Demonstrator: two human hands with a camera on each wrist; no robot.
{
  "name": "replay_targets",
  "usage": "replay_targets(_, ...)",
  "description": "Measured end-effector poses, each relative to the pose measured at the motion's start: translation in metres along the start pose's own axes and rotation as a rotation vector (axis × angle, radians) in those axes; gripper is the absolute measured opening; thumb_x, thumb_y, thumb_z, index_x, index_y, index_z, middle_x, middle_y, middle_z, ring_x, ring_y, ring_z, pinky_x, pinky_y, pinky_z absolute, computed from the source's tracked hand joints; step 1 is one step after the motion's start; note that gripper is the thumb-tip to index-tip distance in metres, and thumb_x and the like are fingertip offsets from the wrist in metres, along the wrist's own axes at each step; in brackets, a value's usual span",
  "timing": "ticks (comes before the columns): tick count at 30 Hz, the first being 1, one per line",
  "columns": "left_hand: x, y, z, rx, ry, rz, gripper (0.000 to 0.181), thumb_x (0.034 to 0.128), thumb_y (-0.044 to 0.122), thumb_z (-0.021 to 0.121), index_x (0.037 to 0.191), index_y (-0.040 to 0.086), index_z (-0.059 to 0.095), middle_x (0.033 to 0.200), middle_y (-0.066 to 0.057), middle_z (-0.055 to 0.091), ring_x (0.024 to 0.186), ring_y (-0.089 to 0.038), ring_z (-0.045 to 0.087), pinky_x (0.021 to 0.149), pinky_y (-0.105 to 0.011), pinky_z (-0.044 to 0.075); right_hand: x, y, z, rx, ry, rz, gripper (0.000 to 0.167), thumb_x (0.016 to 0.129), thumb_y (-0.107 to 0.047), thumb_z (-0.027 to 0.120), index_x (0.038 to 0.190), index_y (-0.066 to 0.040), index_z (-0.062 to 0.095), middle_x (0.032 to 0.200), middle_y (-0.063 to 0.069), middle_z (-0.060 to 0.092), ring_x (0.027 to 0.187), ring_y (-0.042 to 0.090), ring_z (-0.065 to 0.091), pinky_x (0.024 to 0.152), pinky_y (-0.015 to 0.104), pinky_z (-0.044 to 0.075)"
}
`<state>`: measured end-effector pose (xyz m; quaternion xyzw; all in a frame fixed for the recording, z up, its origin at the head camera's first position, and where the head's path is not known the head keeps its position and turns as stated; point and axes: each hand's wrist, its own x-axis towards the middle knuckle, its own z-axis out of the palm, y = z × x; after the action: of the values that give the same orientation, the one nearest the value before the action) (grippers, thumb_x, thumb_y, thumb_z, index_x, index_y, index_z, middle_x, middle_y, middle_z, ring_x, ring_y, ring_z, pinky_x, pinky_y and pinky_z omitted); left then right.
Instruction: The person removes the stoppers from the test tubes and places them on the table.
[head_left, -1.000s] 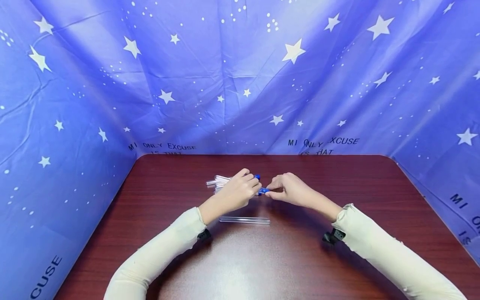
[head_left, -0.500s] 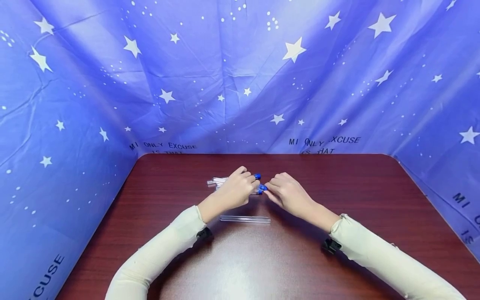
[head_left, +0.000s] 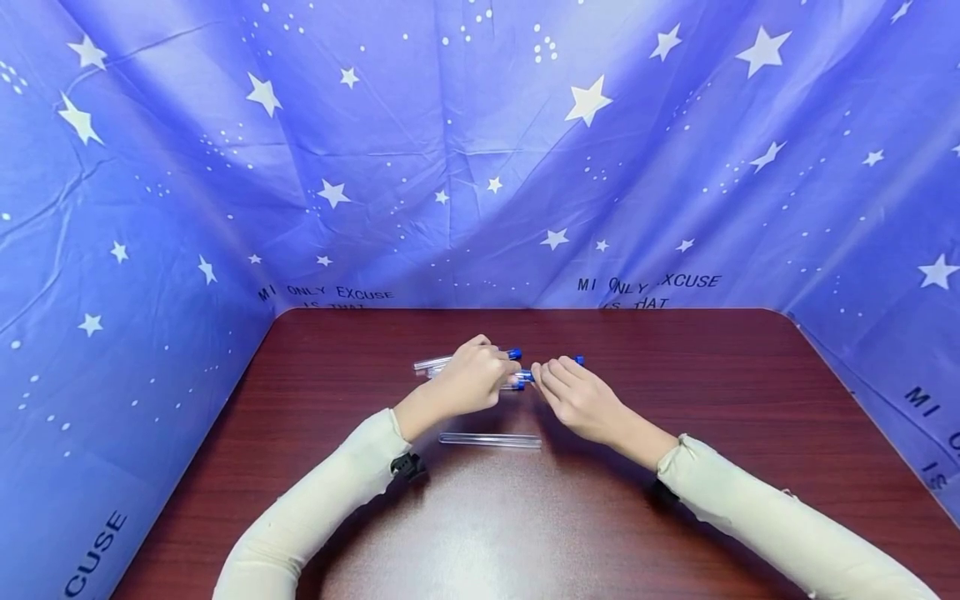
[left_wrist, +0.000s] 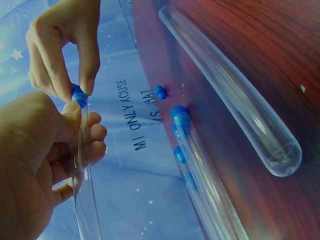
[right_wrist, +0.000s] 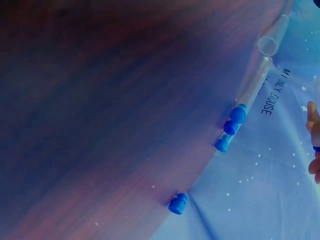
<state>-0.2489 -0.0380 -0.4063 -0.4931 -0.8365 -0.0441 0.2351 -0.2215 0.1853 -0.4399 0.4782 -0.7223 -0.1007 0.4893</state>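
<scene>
My left hand [head_left: 474,379] holds a clear test tube [left_wrist: 86,200] upright above the table in the left wrist view. With thumb and fingers my right hand [head_left: 583,400] pinches a blue stopper [left_wrist: 78,95] at the top of that tube; whether it is fully seated I cannot tell. Below and behind the left hand lie several stoppered test tubes [left_wrist: 212,185], partly hidden by it in the head view. One uncapped test tube [head_left: 489,440] lies nearer to me. A loose blue stopper [head_left: 579,360] sits just beyond the right hand.
A dark red wooden table [head_left: 360,517] carries everything. Purple-blue curtain [head_left: 450,167] with white stars hangs round its back and sides. Black wrist cameras are strapped at both sleeves.
My right hand has turned and its fingers have drawn together around the stopper. The loose stopper behind it has come into sight. My left hand has barely moved.
</scene>
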Motion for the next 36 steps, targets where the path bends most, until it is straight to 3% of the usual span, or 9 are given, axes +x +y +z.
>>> replay_targets(9, -0.004, -0.003, 0.0, 0.017, 0.068, 0.076, 0.012, 0.0925, 0.025, 0.072, 0.082, 0.019, 0.07, 0.076, 0.01, 0.072, 0.072, -0.013, 0.063, 0.081, -0.03, 0.046, 0.003, 0.0, 0.0, 0.235, -0.018, 0.153, 0.015, 0.093, -0.007, 0.062, 0.094, 0.006, 0.069, 0.079, 0.008, 0.062, 0.074, 0.025, 0.057, 0.076, 0.036, 0.049)
replay_targets(20, -0.005, -0.003, -0.001, 0.099, 0.162, 0.133, 0.012, 0.0889, 0.023, 0.077, 0.082, 0.017, 0.07, 0.073, 0.008, 0.068, 0.068, -0.013, 0.06, 0.084, -0.029, 0.048, 0.011, 0.01, -0.004, 0.572, -0.089, 0.376, 0.006, 0.08, -0.007, 0.076, 0.082, -0.005, 0.071, 0.07, -0.002, 0.055, 0.067, 0.014, 0.048, 0.071, 0.034, 0.045)
replay_targets(24, -0.005, -0.002, -0.002, 0.124, 0.165, 0.155, 0.009, 0.0904, 0.023, 0.075, 0.087, 0.016, 0.072, 0.077, 0.007, 0.069, 0.073, -0.013, 0.062, 0.086, -0.03, 0.047, 0.009, 0.016, -0.006, 0.717, -0.154, 0.469, 0.004, 0.08, -0.007, 0.078, 0.083, -0.008, 0.076, 0.069, -0.005, 0.059, 0.064, 0.009, 0.047, 0.065, 0.029, 0.042)
replay_targets(28, -0.005, -0.003, -0.004, 0.152, 0.18, 0.161, 0.009, 0.0885, 0.023, 0.077, 0.09, 0.016, 0.072, 0.08, 0.007, 0.07, 0.076, -0.013, 0.063, 0.088, -0.031, 0.047, 0.009, 0.023, -0.007, 0.869, -0.242, 0.566, 0.005, 0.085, -0.008, 0.077, 0.088, -0.01, 0.08, 0.071, -0.009, 0.065, 0.063, 0.013, 0.052, 0.062, 0.027, 0.043)
replay_targets(36, -0.006, -0.003, -0.004, 0.152, 0.182, 0.162, 0.01, 0.09, 0.024, 0.076, 0.092, 0.015, 0.073, 0.081, 0.007, 0.071, 0.076, -0.013, 0.063, 0.088, -0.032, 0.046, 0.013, 0.029, -0.012, 0.915, -0.328, 0.581, 0.005, 0.087, -0.009, 0.078, 0.091, -0.01, 0.08, 0.076, -0.008, 0.07, 0.064, 0.006, 0.051, 0.06, 0.026, 0.045)
